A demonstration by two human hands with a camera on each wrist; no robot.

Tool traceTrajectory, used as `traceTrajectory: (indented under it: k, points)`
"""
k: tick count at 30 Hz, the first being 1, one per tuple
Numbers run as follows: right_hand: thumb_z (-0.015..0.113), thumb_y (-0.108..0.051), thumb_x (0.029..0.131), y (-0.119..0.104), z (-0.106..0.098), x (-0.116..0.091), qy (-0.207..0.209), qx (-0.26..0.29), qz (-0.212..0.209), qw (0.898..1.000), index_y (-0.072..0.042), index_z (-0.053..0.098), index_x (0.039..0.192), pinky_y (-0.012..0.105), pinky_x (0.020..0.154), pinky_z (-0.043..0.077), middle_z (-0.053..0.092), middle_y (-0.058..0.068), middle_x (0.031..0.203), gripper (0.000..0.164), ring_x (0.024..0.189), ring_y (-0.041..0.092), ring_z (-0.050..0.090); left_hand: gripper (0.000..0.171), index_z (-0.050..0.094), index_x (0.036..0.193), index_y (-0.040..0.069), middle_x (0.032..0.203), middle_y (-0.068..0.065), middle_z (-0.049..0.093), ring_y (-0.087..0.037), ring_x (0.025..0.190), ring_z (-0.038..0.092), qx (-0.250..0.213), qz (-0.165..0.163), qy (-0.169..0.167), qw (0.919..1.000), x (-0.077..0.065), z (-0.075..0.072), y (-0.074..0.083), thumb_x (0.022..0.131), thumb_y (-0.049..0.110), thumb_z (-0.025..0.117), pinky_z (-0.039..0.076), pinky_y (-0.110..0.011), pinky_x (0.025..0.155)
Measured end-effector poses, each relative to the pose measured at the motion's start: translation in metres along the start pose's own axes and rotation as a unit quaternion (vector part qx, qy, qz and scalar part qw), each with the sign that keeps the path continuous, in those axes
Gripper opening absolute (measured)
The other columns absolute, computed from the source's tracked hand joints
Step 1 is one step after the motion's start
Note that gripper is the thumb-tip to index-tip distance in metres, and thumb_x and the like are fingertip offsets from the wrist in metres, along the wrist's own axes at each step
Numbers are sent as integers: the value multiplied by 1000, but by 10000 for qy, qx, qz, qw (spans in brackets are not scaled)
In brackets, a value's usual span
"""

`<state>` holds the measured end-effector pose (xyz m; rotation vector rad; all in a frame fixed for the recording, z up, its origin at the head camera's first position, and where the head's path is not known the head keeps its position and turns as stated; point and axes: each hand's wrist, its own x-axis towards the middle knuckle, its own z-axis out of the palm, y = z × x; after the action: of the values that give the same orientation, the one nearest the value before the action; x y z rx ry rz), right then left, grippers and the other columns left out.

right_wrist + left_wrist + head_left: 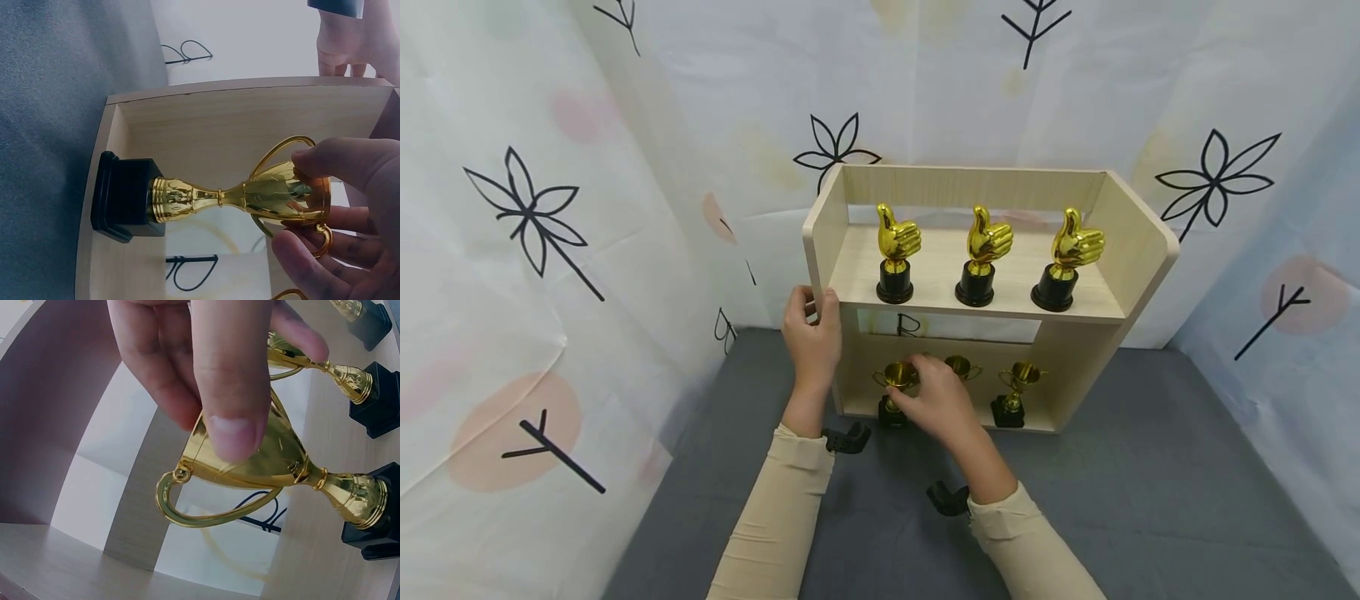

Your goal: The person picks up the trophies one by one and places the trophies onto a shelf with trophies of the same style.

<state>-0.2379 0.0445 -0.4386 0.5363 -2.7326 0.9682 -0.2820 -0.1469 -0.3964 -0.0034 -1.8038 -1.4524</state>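
Note:
A two-tier wooden shelf stands on the dark grey table. My left hand holds its left side panel, thumb by the front edge and fingers on the outer side. On the lower tier, my right hand grips the leftmost gold trophy cup near its rim, with thumb and fingers on opposite sides of the bowl. That cup is upright, its black square base near the tier's front edge. Two more trophy cups, a middle one and a right one, stand beside it. The left wrist view also shows the right hand on the cup.
Three gold thumbs-up trophies on round black bases, left, middle and right, stand spaced along the upper tier. A patterned white cloth hangs behind and at both sides. Grey table surface extends around the shelf.

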Motion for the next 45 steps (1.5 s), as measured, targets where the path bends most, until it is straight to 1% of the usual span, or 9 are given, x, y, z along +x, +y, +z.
traceTrajectory:
  k: [6, 19, 26, 33, 35, 36, 42, 43, 45]
  points:
    - [85, -28, 90, 1, 4, 2, 89, 37, -55, 9999, -3, 71, 125, 51, 90, 60, 75, 16, 119, 45, 108, 34, 72, 31, 64, 101, 3, 100, -16, 64, -31, 95, 67, 18, -7, -10, 10000, -1, 0, 0, 100, 33, 60, 54, -52, 75]
    - [83, -26, 91, -4, 8, 10, 137, 79, -32, 9999, -3, 71, 126, 50, 90, 60, 74, 17, 121, 44, 108, 34, 73, 33, 65, 102, 2, 102, -17, 64, -32, 95, 68, -35, 47, -29, 10000, 0, -1, -1, 101, 35, 60, 54, -53, 74]
    - [84, -25, 91, -3, 12, 13, 244, 2, -93, 9997, -1, 71, 126, 50, 89, 60, 73, 19, 119, 44, 107, 35, 73, 33, 64, 100, 3, 100, -16, 64, -31, 93, 68, 12, 94, -10, 10000, 0, 0, -1, 100, 36, 61, 54, -50, 72]
    - [83, -24, 92, 0, 16, 13, 229, 10, -97, 9997, 0, 69, 129, 50, 90, 61, 72, 20, 123, 46, 108, 36, 73, 33, 64, 101, 3, 99, -16, 64, -31, 94, 68, 101, 93, -36, 9999, -1, -1, 1, 101, 36, 58, 53, -41, 72]
    - [83, -23, 92, 1, 17, 13, 248, 0, -94, 9996, 0, 69, 129, 50, 90, 61, 71, 20, 123, 46, 108, 36, 73, 32, 64, 100, 3, 98, -16, 63, -32, 94, 68, 99, 75, -39, 9999, -1, -1, 1, 101, 35, 59, 53, -41, 72]
    - [83, -23, 92, 1, 18, 13, 257, 0, -95, 9996, 0, 69, 129, 50, 90, 61, 71, 20, 123, 46, 108, 36, 73, 32, 64, 100, 3, 98, -16, 63, -32, 94, 68, 100, 73, -38, 9999, -1, -1, 1, 101, 35, 59, 53, -41, 72]
    - [83, -24, 92, 3, 20, 15, 276, -2, -75, 9996, 0, 69, 129, 51, 90, 60, 71, 21, 123, 46, 108, 36, 73, 33, 64, 100, 3, 99, -17, 63, -33, 92, 68, 32, 102, -29, 9999, -1, -1, 0, 100, 35, 59, 55, -52, 73]
    - [83, -24, 92, 3, 20, 15, 279, 2, -70, 9996, 0, 69, 129, 51, 90, 60, 71, 20, 123, 46, 108, 36, 73, 33, 64, 100, 3, 99, -17, 63, -33, 93, 68, 23, 95, -29, 9999, -1, -1, 0, 101, 35, 59, 55, -53, 74]
    - [83, -24, 92, 3, 20, 15, 291, 14, -74, 9995, 0, 69, 128, 51, 90, 60, 71, 20, 123, 45, 108, 36, 73, 32, 64, 101, 3, 100, -16, 64, -32, 93, 68, 20, 72, -36, 10000, -1, -1, 1, 101, 35, 60, 55, -51, 74]
